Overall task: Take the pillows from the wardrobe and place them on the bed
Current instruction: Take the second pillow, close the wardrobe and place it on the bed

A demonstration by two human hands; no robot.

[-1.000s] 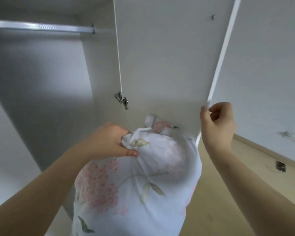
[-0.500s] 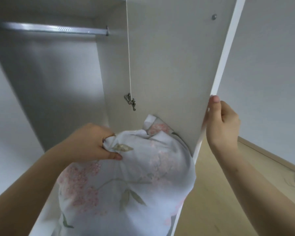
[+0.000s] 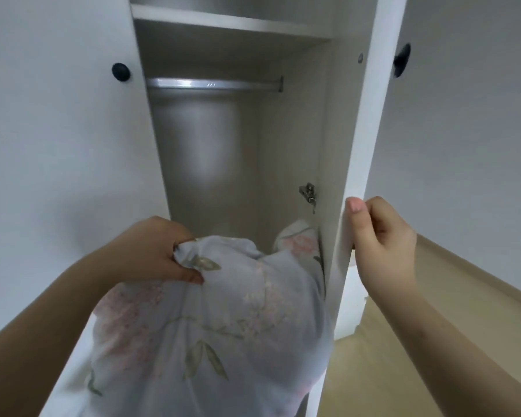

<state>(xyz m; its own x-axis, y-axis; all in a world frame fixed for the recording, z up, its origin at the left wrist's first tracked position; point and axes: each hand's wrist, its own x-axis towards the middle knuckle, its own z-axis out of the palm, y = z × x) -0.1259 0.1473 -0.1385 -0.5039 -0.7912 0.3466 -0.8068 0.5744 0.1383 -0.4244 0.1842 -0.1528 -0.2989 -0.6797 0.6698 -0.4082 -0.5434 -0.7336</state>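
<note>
Your left hand (image 3: 151,254) bunches a corner of the pillow (image 3: 217,332), half out of the wardrobe (image 3: 211,164); your right hand (image 3: 379,242) grips the door (image 3: 361,130) edge. Risk: the door swings in and snags the pillow, or the one-corner hold slips.

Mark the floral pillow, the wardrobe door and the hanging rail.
floral pillow (image 3: 223,326): head view, middle of its printed cover.
wardrobe door (image 3: 370,115): head view, its white front edge.
hanging rail (image 3: 214,84): head view, middle of the metal bar.
</note>
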